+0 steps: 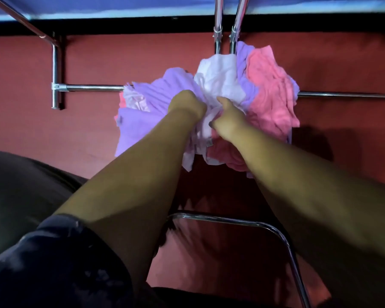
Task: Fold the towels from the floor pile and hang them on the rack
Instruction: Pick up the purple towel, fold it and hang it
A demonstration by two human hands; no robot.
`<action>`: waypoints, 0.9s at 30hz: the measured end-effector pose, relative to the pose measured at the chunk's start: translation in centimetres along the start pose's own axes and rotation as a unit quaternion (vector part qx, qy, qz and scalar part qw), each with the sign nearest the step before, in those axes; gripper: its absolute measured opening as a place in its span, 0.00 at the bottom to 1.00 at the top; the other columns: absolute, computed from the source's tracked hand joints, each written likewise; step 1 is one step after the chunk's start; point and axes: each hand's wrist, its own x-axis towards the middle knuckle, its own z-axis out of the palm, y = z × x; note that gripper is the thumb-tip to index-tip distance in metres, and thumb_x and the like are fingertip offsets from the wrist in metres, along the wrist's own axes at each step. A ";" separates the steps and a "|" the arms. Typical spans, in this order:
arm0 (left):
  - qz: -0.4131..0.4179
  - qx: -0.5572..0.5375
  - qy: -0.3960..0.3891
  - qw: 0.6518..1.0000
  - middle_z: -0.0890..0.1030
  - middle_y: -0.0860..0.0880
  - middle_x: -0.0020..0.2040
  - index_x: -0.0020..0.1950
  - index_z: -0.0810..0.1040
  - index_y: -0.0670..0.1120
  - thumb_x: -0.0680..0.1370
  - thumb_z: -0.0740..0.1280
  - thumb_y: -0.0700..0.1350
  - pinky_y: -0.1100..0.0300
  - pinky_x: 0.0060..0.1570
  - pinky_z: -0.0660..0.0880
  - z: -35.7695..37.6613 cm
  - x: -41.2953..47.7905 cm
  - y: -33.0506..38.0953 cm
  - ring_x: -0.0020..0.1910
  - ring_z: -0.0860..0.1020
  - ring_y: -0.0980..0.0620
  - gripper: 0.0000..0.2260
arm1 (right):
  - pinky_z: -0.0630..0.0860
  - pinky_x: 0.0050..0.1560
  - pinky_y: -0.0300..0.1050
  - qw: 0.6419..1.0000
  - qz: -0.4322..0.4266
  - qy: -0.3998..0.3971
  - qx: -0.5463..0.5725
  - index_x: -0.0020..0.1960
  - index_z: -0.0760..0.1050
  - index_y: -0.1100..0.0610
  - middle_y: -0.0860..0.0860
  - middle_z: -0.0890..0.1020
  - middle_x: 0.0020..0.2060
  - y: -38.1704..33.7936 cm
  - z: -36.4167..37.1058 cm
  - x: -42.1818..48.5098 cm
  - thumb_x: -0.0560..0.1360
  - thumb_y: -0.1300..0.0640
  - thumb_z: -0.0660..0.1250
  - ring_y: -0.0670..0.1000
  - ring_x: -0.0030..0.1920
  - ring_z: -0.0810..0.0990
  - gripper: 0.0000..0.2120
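Reaching down, both arms meet at the middle of the pile point(209, 90), a crumpled heap on the red floor point(53, 130). Left hand point(187, 105) is knuckles-up w/ fingers curled down into the cloth where purple meets white; it grabs a bunch of the pile, fingertips buried, so can't tell which towel it has. Right hand point(228, 121) sits just beside it, thumb up, fingers curled in, pinching a fold of the white towel point(220, 74), which runs from the top centre of the heap down btwn the two hands. Purple towel point(133, 127) spreads over the left side of the heap; pink towel point(269, 96) covers the right side, w/ more purple showing at its edges and more pink under the right wrist. Rack point(93, 87) is chrome tube: one horizontal bar passes behind or under the heap from left to right, two uprights point(218, 34) come up at the heap's far edge, and a bent bar point(242, 222) crosses near the person, below the forearms. No towel hangs on any bar in view. Dark sleeve point(53, 263) covers the left upper arm at bottom left. Blue wall point(98, 5) w/ a black strip along its base runs across the top. Picture is a bit motion-blurred near the bottom.
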 end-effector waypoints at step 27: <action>0.267 -0.068 0.195 0.941 0.77 0.40 0.68 0.75 0.74 0.47 0.79 0.72 0.46 0.52 0.69 0.72 -15.7 -22.9 6.3 0.68 0.77 0.40 0.24 | 0.73 0.40 0.43 0.951 -0.039 -0.016 0.305 0.41 0.80 0.54 0.55 0.81 0.39 -8.7 -23.1 -22.6 0.79 0.51 0.68 0.53 0.41 0.78 0.10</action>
